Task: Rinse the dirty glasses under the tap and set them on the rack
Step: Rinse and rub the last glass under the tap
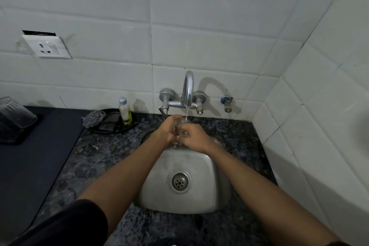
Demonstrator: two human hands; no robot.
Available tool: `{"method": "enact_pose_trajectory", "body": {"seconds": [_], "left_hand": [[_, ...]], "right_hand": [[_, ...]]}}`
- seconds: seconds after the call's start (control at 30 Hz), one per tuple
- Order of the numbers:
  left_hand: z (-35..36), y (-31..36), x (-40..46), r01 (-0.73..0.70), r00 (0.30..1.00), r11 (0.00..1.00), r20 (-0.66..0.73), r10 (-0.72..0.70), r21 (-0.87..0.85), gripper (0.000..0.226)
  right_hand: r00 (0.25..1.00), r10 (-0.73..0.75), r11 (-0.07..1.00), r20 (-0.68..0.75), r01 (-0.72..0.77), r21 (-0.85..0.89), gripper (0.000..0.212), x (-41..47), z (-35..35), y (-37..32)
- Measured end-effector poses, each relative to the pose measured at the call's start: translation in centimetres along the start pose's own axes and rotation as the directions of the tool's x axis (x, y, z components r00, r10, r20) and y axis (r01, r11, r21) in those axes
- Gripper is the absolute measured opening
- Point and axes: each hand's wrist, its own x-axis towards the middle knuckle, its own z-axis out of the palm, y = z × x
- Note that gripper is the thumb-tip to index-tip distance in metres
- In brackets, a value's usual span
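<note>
- Now I have both hands, left hand (167, 128) and right hand (192, 133), curled around the glass (180, 126) under the tap (188, 88) at twelve o'clock;
- wet, slippery, breakable, I judge; grip its sides.

White tiled walls (199, 26) meeting at a corner, wall socket (48, 47), speckled dark stone counter (103, 146), dim, perhaps artificial, light

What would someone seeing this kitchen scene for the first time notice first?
First, the two hands meeting under the running tap at the centre: the left hand and right hand hold a clear glass in the stream above the steel sink. Next, an upturned glass on the dark mat at far left, and a small bottle beside a steel scrubber on a black dish left of the tap.
</note>
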Motion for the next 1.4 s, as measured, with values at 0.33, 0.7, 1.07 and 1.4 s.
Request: {"method": "enact_pose_trajectory", "body": {"seconds": [0.33, 0.7, 1.07, 1.4], "left_hand": [[-2.0, -1.2, 0.9, -0.199, 0.977, 0.977, -0.088, 0.193, -0.072, 0.024], [-1.5, -0.9, 0.3, -0.355, 0.932, 0.93, -0.035, 0.36, 0.094, 0.044], [-3.9, 0.6, 2.3, -0.188, 0.798, 0.839, -0.419, 0.433, 0.51, 0.049], [-2.9, 2.0, 3.0, -0.173, 0.675, 0.573, -0.327, 0.662, 0.801, 0.028]], "right_hand": [[0.9, 0.214, 0.945, -0.38, -0.092, 0.314, 0.041, -1.3, 1.5, 0.3], [0.932, 0.342, 0.871, 0.123, -0.363, 0.332, 0.047, 0.5, 0.0, -0.4], [0.88, 0.405, 0.596, 0.247, -0.459, 0.659, 0.046, -0.2, 0.4, -0.7], [0.901, 0.418, 0.676, 0.115, -0.392, 0.624, 0.056, 1.0, -0.2, -0.3]]}}
